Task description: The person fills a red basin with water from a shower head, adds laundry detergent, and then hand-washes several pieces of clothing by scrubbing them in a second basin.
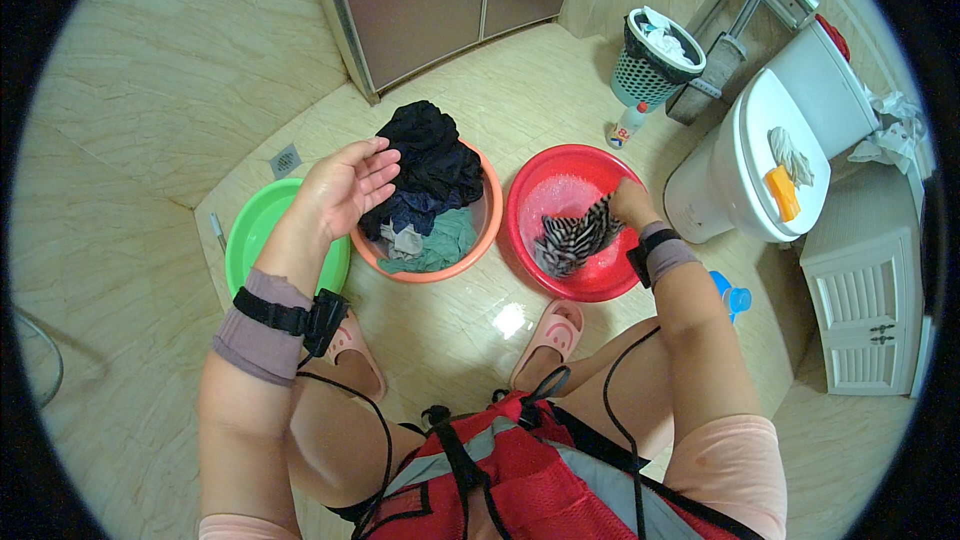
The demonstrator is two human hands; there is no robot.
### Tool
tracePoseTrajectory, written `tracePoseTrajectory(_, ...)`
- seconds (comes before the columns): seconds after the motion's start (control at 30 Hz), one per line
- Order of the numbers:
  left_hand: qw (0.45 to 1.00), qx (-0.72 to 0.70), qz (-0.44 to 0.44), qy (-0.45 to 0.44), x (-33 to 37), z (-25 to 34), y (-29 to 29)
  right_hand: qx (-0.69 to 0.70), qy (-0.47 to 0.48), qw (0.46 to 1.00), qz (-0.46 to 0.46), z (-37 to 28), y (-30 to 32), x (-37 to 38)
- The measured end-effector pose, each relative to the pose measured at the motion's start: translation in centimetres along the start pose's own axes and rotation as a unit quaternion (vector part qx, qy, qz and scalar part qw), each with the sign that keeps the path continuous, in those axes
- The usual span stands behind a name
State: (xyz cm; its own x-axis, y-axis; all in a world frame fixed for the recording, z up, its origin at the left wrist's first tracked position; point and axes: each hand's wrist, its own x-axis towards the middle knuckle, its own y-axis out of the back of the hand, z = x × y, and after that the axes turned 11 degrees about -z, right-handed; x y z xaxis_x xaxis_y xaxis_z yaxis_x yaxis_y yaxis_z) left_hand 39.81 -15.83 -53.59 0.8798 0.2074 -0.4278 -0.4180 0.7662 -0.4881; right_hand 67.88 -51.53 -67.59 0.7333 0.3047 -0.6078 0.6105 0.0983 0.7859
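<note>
Right hand [632, 204] grips striped cloth [578, 238]; red-capped bottle [631, 120] bears lettered label [618, 134]

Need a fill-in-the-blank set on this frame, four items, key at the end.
1. The right hand grips a cloth with black and white ____.
2. The left hand shows its ____, not its back.
3. The red basin stands to the ____ of the orange basin.
4. The slippers are coloured ____.

Missing words: stripes; palm; right; pink
</note>
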Motion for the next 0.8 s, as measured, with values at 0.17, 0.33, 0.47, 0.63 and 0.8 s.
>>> tracePoseTrajectory(0.17,1.0,0.004,-0.001,-0.004,-0.3,0.3,0.3,0.039,0.002,0.969,0.242,-1.1,1.4,-1.5)
tracePoseTrajectory(0.33,1.0,0.0,-0.001,-0.001,-0.5,0.1,0.2,-0.067,-0.014,0.992,0.104,0.0,1.1,-2.5)
tracePoseTrajectory(0.47,1.0,-0.001,0.006,-0.002,-0.4,0.1,0.2,-0.184,0.104,0.966,-0.151,-0.9,-1.3,-1.1)
tracePoseTrajectory(0.63,1.0,0.006,-0.001,0.001,0.3,0.0,-0.3,0.049,0.062,0.986,0.144,0.8,-0.9,2.5)
tracePoseTrajectory(0.8,1.0,0.004,0.003,0.006,-0.2,-0.1,-0.3,0.033,-0.002,0.999,0.022,1.7,0.4,0.8)
